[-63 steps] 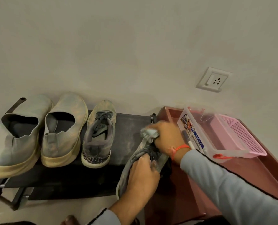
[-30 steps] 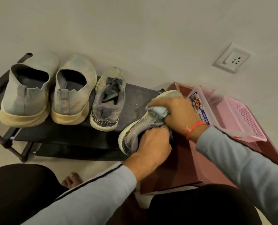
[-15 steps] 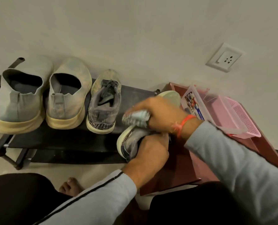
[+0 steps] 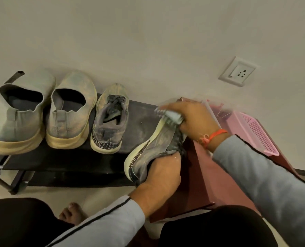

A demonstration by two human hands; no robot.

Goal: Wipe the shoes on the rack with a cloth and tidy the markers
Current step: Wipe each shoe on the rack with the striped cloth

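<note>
**Grey sneaker held tilted over the rack's right end, cloth at its toe**

The left hand [image 4: 161, 172] grips the heel end of a grey lace-up sneaker [image 4: 154, 147], fingers curled round its collar. The shoe is raised off the rack [image 4: 67, 163] and tilted on its side, pale sole edge facing left and toe pointing away from the person. The right hand [image 4: 195, 118] is closed round a bunched pale cloth [image 4: 169, 115], which it presses against the toe end of the sneaker; the cloth is blurred, so its fold cannot be made out. The two grips thus sit at opposite ends of the same shoe, the left nearer the person, the right farther off and wearing an orange wrist thread [image 4: 215, 135].

Three more shoes stand upright on the dark rack, heels toward the person: two pale slip-ons [image 4: 18, 113] [image 4: 70, 111] side by side at the left, and the matching grey sneaker [image 4: 110, 120] just beside them.

To the right, a reddish-brown low bench [image 4: 201, 175] stands against the rack. A pink basket [image 4: 255, 134] lies on it behind the right wrist, with a clear container partly hidden by the hand. A wall socket [image 4: 237, 71] sits above. A bare foot [image 4: 72, 213] shows on the floor.
</note>
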